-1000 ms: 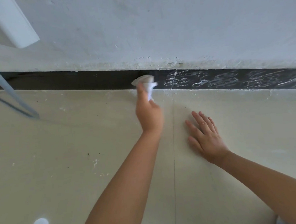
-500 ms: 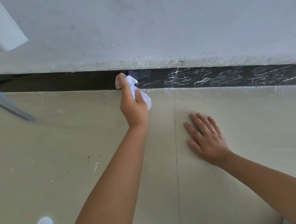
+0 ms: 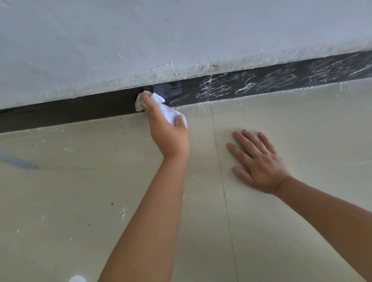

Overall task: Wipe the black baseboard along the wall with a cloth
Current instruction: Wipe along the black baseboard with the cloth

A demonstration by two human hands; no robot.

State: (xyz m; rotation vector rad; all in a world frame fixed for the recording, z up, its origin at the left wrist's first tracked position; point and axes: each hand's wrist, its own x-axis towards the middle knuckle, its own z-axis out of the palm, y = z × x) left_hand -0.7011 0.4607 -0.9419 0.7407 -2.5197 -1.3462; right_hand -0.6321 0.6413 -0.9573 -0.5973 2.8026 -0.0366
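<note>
One black baseboard [image 3: 70,113] runs along the bottom of the wall [image 3: 174,32], clean & dark on the left, white streaks on the right. I see the white cloth [image 3: 168,111] pressed on it near the middle. My left hand [image 3: 169,135] grips the cloth, fingers curled round it. My right hand [image 3: 260,164] lies flat on the floor [image 3: 75,191], fingers straight, holding nothing, well apart from the baseboard.

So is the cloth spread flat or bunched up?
Bunched up: the cloth is crumpled in the left hand, pressed against the baseboard.
</note>
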